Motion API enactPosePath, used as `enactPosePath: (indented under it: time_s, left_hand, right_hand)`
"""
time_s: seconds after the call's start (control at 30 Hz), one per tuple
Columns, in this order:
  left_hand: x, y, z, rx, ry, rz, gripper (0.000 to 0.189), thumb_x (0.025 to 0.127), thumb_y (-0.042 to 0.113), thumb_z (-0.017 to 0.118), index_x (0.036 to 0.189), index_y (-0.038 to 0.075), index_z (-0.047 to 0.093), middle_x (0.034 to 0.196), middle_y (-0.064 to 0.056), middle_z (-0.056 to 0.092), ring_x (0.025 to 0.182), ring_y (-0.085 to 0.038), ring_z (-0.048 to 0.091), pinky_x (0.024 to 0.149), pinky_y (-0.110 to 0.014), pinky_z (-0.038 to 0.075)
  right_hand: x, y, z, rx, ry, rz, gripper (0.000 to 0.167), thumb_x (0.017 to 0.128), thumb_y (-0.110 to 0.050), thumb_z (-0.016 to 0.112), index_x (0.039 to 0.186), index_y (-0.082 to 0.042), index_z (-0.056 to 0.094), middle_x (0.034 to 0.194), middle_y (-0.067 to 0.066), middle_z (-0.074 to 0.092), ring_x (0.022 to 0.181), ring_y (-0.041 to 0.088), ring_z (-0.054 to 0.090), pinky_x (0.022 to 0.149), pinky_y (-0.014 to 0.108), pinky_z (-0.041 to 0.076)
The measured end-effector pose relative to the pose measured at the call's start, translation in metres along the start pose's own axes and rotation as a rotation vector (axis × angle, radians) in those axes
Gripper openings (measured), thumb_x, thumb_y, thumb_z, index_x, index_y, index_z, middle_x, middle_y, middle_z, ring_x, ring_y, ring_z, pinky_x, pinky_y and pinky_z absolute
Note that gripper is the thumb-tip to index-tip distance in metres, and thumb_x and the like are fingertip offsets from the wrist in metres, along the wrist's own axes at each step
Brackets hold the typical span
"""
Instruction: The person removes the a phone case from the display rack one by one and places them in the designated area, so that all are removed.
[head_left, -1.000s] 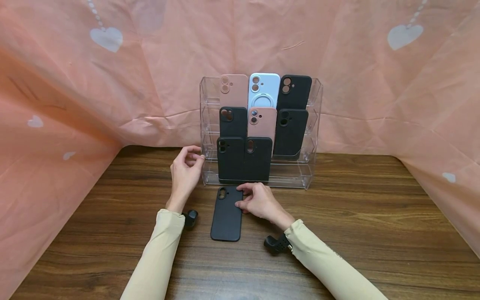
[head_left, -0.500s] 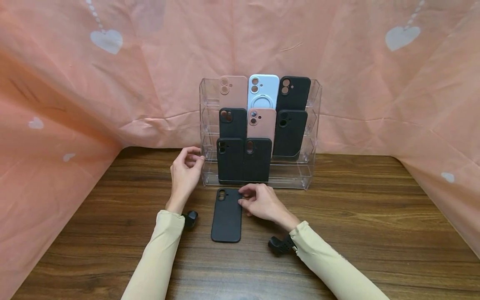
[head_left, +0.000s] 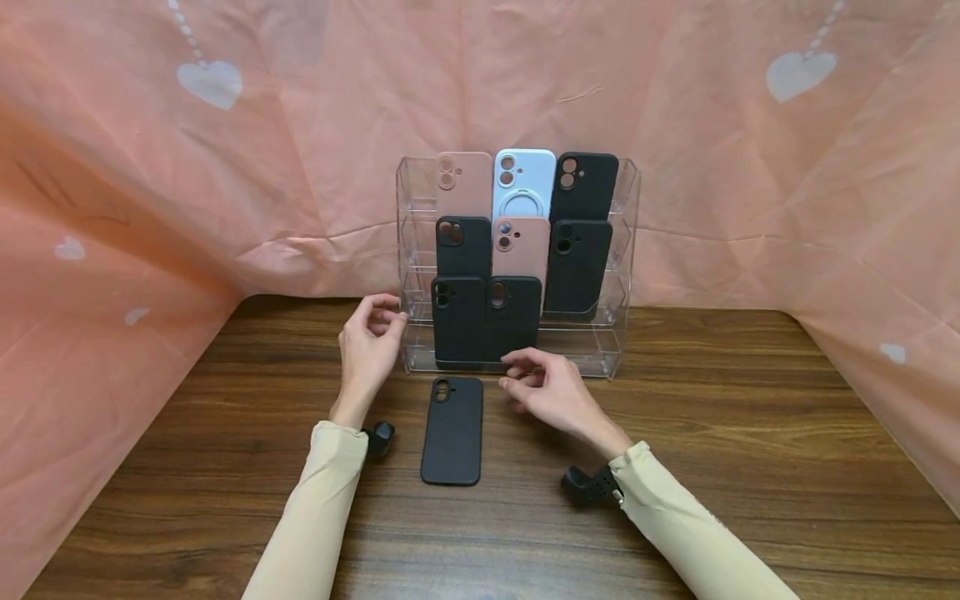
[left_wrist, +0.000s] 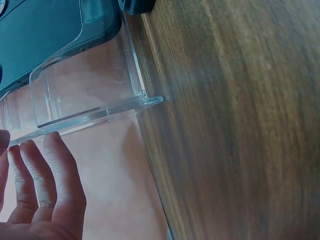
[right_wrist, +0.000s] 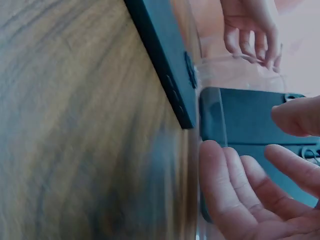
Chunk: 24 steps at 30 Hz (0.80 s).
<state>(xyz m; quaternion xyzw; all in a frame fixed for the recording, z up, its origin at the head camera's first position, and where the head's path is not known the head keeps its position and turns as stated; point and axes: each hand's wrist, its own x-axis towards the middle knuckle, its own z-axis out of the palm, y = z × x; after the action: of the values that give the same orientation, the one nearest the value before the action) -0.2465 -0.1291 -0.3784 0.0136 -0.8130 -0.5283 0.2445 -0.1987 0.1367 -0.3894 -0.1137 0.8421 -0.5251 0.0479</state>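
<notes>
A clear acrylic display rack (head_left: 581, 364) holds several phone cases in tiers. My left hand (head_left: 369, 346) pinches its left side edge, the fingertips (left_wrist: 52, 137) against the side panel in the left wrist view. Flat on the table in front of the rack lies a black phone case (head_left: 452, 433), its camera cutout at the far left corner. To the right of that case, apart from it, is my right hand (head_left: 552, 390), fingers loosely bent with nothing between them. Its fingertips overlap the bottom of the front-tier black phone case (head_left: 515, 312) in the head view.
Behind stand a pink case (head_left: 463, 196), a white case with a ring (head_left: 523, 179) and more black ones. A pink curtain (head_left: 322, 150) with white hearts surrounds the wooden table (head_left: 720, 417) at the back and sides. Each wrist wears a black strap (head_left: 592, 485).
My right hand has let go of the black phone case on the table and drawn away to the right. The left hand stays at the rack's edge.
</notes>
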Motion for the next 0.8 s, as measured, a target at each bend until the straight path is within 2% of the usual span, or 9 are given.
enactPosePath:
  time_s: [0.13, 0.27, 0.57, 0.63, 0.8]
  left_hand:
    - [0.000, 0.000, 0.000, -0.001, -0.003, -0.001, 0.020, 0.092, 0.017, 0.072, 0.112, 0.015, 0.071, 0.094, -0.008, 0.074, 0.076, -0.014, 0.066, 0.069, -0.021, 0.047]
    - [0.000, 0.000, 0.000, 0.001, -0.005, -0.002, 0.020, 0.092, 0.017, 0.072, 0.112, 0.015, 0.071, 0.095, -0.009, 0.074, 0.076, -0.014, 0.066, 0.069, -0.021, 0.047]
    - [0.000, -0.002, -0.001, 0.002, -0.015, -0.008, 0.020, 0.093, 0.018, 0.072, 0.113, 0.016, 0.070, 0.095, -0.008, 0.074, 0.076, -0.013, 0.066, 0.069, -0.023, 0.048]
    - [0.000, -0.002, -0.001, 0.004, -0.014, -0.008, 0.020, 0.093, 0.018, 0.072, 0.113, 0.016, 0.070, 0.095, -0.008, 0.074, 0.076, -0.013, 0.066, 0.068, -0.023, 0.048]
    - [0.001, -0.001, -0.001, 0.006, -0.011, -0.006, 0.020, 0.092, 0.018, 0.072, 0.112, 0.016, 0.070, 0.094, -0.008, 0.075, 0.076, -0.013, 0.066, 0.069, -0.024, 0.048]
  right_hand:
    - [0.001, 0.000, -0.010, 0.025, 0.051, -0.020, 0.036, 0.094, -0.015, 0.072, 0.129, -0.008, 0.066, 0.109, 0.015, 0.067, 0.092, 0.033, 0.074, 0.071, 0.042, 0.064]
    - [0.003, -0.002, -0.020, 0.035, 0.104, -0.048, 0.037, 0.094, -0.015, 0.072, 0.130, -0.007, 0.065, 0.110, 0.016, 0.069, 0.094, 0.033, 0.074, 0.072, 0.045, 0.063]
    - [0.006, -0.006, -0.040, 0.061, 0.178, -0.109, 0.040, 0.095, -0.013, 0.072, 0.133, -0.007, 0.063, 0.115, 0.019, 0.068, 0.099, 0.040, 0.073, 0.075, 0.044, 0.063]
    - [0.007, -0.007, -0.044, 0.056, 0.194, -0.123, 0.040, 0.095, -0.013, 0.071, 0.134, -0.008, 0.063, 0.115, 0.019, 0.068, 0.099, 0.037, 0.073, 0.076, 0.043, 0.063]
    - [0.013, -0.010, -0.052, 0.044, 0.241, -0.164, 0.042, 0.094, -0.009, 0.072, 0.135, -0.007, 0.061, 0.114, 0.018, 0.067, 0.092, 0.016, 0.074, 0.076, 0.043, 0.063]
